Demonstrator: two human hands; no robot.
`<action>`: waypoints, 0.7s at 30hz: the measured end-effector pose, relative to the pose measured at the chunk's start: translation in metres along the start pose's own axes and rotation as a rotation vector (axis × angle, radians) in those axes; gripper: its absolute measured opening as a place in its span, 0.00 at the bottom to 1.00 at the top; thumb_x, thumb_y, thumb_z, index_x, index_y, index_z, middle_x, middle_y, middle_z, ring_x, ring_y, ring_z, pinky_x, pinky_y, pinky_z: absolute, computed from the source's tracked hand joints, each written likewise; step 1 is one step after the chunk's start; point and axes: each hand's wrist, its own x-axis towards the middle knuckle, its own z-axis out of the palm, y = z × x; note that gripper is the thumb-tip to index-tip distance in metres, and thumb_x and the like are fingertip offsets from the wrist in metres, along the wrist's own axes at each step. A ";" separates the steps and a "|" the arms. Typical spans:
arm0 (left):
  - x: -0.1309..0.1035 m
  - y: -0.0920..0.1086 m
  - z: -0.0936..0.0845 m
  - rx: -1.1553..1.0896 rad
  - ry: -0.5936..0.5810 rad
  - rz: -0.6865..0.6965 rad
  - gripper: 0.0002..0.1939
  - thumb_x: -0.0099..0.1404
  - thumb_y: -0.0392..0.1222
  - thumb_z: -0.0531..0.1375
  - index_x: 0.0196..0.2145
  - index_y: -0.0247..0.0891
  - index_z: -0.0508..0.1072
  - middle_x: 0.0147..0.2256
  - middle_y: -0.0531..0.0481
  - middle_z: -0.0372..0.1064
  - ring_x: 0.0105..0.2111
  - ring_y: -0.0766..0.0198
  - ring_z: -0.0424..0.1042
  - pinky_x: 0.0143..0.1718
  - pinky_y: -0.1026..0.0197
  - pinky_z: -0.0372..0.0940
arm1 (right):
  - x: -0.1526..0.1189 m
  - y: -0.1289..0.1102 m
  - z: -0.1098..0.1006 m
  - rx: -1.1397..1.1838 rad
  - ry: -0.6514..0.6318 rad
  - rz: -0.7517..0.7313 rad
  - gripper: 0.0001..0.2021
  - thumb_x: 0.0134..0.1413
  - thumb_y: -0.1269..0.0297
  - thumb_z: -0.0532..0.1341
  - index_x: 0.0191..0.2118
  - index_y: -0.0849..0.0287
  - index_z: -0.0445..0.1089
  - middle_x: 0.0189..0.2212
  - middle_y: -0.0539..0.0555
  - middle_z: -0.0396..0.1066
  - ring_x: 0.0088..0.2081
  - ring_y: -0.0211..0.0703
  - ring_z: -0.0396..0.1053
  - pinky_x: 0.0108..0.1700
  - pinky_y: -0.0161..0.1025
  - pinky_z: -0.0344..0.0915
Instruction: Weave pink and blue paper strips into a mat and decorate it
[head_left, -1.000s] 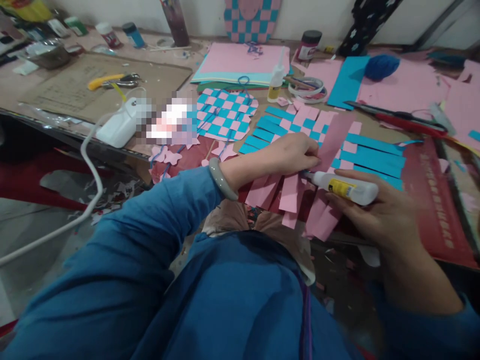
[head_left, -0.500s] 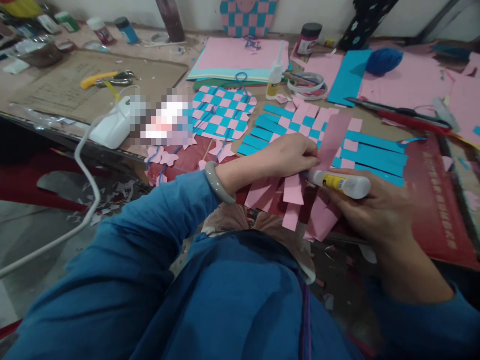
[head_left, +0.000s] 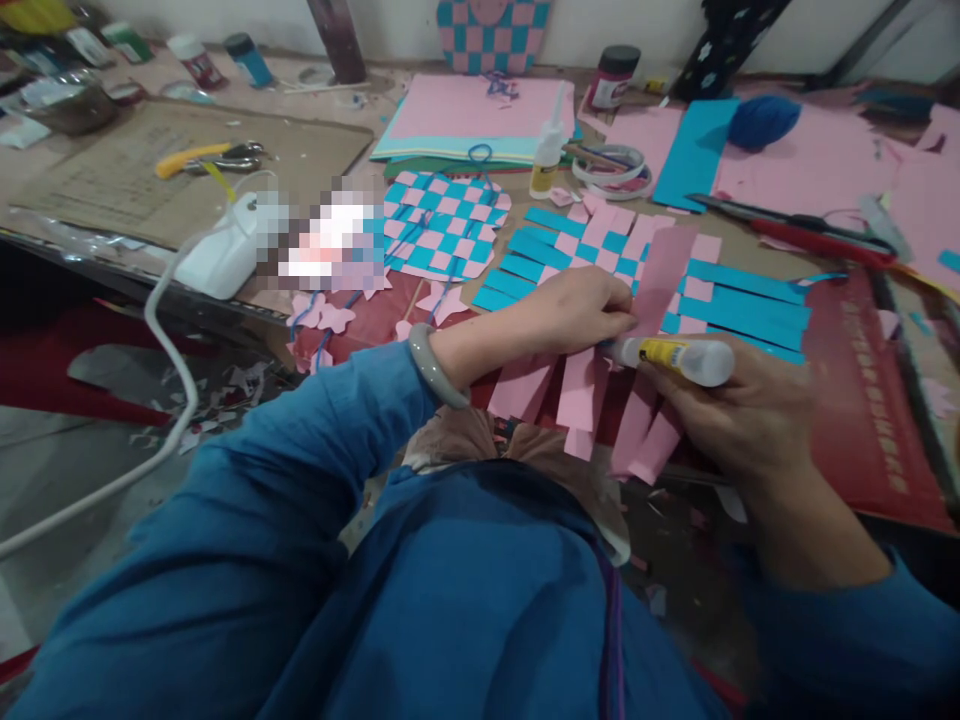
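A half-woven mat of pink and blue paper strips [head_left: 739, 310] lies in front of me, with loose pink strip ends [head_left: 517, 388] hanging toward my lap. My left hand [head_left: 592, 303] is closed over the middle of the weave, its fingertips pinching a pink strip [head_left: 664, 270] that is folded back across the mat. Just to its right, my right hand [head_left: 757, 415] is wrapped round a small glue bottle [head_left: 679, 358] with a yellow label. The bottle lies nearly level, its nozzle pointing left, close under my left fingers. Whether the tip touches paper is hidden.
A finished checkered paper piece [head_left: 442, 228] with blue yarn lies left of the mat. Behind are another glue bottle [head_left: 547, 155], tape rolls [head_left: 611, 170] and a blue yarn ball [head_left: 763, 122]. Scissors [head_left: 810, 230] rest at right; a white glue gun [head_left: 225, 250] and yellow-handled pliers [head_left: 195, 160] sit left.
The view has shifted slightly. The glue bottle's nozzle has moved a little left and the bottle is tilted slightly differently. Near it, the hanging pink strip ends have shifted. My left hand keeps its place.
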 end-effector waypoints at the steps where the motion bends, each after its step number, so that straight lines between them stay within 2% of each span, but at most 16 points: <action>1: 0.000 0.000 0.000 -0.001 0.001 -0.004 0.11 0.61 0.37 0.54 0.23 0.34 0.71 0.21 0.53 0.63 0.25 0.69 0.60 0.28 0.63 0.53 | 0.000 0.000 0.000 -0.008 0.005 0.003 0.20 0.57 0.47 0.57 0.32 0.59 0.74 0.28 0.54 0.76 0.29 0.44 0.74 0.26 0.36 0.63; 9: 0.000 0.001 0.000 0.013 -0.010 -0.024 0.11 0.61 0.37 0.53 0.25 0.35 0.73 0.23 0.52 0.66 0.27 0.67 0.63 0.29 0.63 0.55 | 0.001 0.001 0.000 -0.022 0.000 0.028 0.21 0.56 0.44 0.56 0.30 0.56 0.75 0.25 0.52 0.75 0.26 0.42 0.72 0.23 0.36 0.61; 18: 0.000 -0.001 0.000 0.035 0.007 -0.019 0.10 0.61 0.37 0.55 0.26 0.34 0.74 0.24 0.52 0.68 0.28 0.67 0.64 0.30 0.64 0.56 | 0.003 -0.003 0.000 0.021 -0.009 0.031 0.18 0.56 0.47 0.58 0.31 0.56 0.75 0.25 0.51 0.74 0.25 0.41 0.70 0.23 0.35 0.60; 21: 0.000 -0.002 0.001 0.030 0.010 -0.009 0.10 0.61 0.37 0.55 0.26 0.34 0.74 0.24 0.52 0.68 0.29 0.66 0.65 0.31 0.64 0.55 | 0.000 -0.001 -0.002 0.055 -0.025 0.090 0.15 0.55 0.49 0.60 0.32 0.55 0.75 0.26 0.50 0.74 0.25 0.40 0.70 0.22 0.34 0.59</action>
